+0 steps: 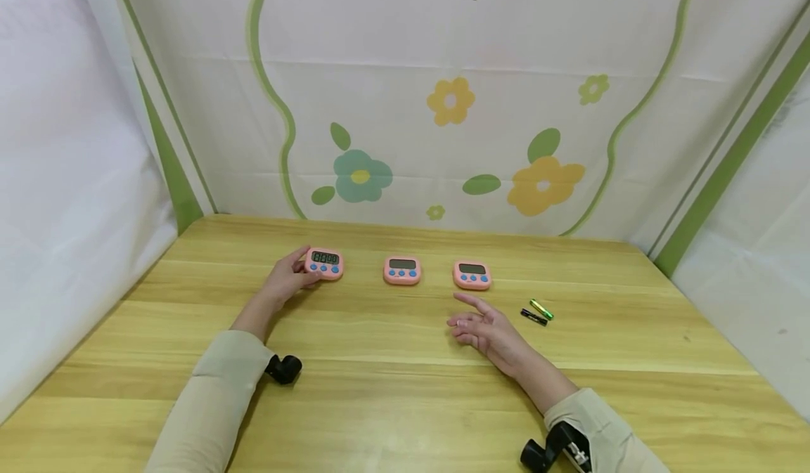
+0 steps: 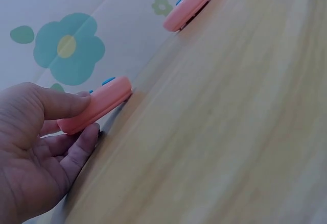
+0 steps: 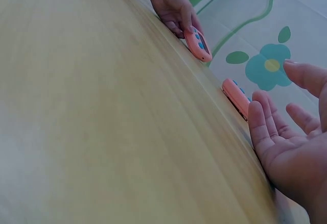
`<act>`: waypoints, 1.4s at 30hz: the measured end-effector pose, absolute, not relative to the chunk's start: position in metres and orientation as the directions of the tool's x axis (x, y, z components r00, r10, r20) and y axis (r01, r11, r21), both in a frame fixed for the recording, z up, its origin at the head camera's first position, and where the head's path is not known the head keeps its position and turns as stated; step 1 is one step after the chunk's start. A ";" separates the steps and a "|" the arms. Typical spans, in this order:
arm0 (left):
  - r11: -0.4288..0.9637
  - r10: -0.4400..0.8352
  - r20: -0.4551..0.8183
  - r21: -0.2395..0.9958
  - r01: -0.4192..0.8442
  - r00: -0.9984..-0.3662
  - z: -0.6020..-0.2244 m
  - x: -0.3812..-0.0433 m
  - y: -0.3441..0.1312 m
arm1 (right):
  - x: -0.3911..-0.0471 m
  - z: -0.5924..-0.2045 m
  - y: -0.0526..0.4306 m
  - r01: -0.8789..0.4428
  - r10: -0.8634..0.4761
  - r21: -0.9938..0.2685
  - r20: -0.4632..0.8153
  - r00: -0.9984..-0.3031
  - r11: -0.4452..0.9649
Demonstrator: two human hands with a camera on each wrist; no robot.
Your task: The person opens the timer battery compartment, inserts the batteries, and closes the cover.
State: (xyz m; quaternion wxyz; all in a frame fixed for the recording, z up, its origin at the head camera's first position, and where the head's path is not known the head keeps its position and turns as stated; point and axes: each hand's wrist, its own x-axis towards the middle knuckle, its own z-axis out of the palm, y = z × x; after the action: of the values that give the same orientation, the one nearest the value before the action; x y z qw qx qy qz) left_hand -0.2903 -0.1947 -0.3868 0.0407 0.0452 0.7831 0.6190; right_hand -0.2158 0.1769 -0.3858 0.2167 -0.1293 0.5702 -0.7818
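Observation:
My left hand [image 1: 289,280] grips a pink digital timer [image 1: 325,264] by its left side, thumb on the front edge and fingers behind and below. Digits show on that timer's screen. In the left wrist view the held timer [image 2: 99,105] is tilted, one end close to the wooden table. To its right lies a second pink timer [image 1: 401,270], its screen blank, and farther right a third pink timer [image 1: 472,275], also blank. Just in front of the third timer, my right hand [image 1: 490,334] is held palm inward with loosely bent fingers and nothing in them.
Right of my right hand, a green-and-gold battery [image 1: 541,309] and a black battery [image 1: 534,317] lie side by side on the wooden table [image 1: 380,403]. A white cloth backdrop [image 1: 405,121] with flowers rises behind the table's far edge.

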 end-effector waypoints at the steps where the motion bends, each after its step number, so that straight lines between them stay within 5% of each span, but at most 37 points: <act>1: 0.232 0.116 -0.004 0.972 0.023 -0.993 -0.387 -0.291 -0.195 | -0.216 -0.386 0.177 0.192 -0.487 -0.947 -0.044 -0.872 -0.257; 24: 0.453 0.103 -0.026 0.891 0.024 -0.994 -0.385 -0.292 -0.203 | -0.215 -0.386 0.177 0.173 -0.500 -0.956 -0.032 -0.866 -0.238; 42: 0.416 0.116 -0.043 0.909 0.009 -0.992 -0.387 -0.294 -0.210 | -0.215 -0.386 0.177 0.176 -0.506 -0.954 -0.030 -0.862 -0.242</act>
State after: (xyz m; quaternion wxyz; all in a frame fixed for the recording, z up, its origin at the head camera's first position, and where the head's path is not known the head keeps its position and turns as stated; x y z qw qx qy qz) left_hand -0.2940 -0.2096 -0.3869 0.0496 0.0375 0.8399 0.5392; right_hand -0.2151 0.1774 -0.3860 0.2199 -0.1437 0.5748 -0.7750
